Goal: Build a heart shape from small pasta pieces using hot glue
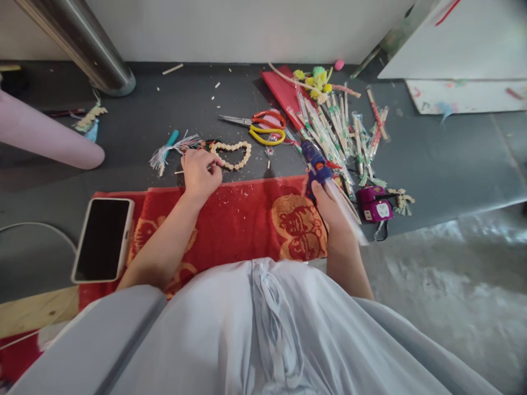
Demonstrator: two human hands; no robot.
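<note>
In my right hand is a blue hot glue gun, its nozzle pointing away from me and a long clear glue stick running out of its back. My left hand is closed in a pinch at the left end of a bent loop of small pale pieces. Whatever those fingers hold, if anything, is too small to make out. Beyond that hand lies a white tassel with a teal stick. Scissors with one red and one yellow handle rest beyond the loop.
A red towel lies before me, with a phone on its left. To the right are wrapped chopsticks, a red packet, yellow-green pompoms and a purple box. A metal post stands back left.
</note>
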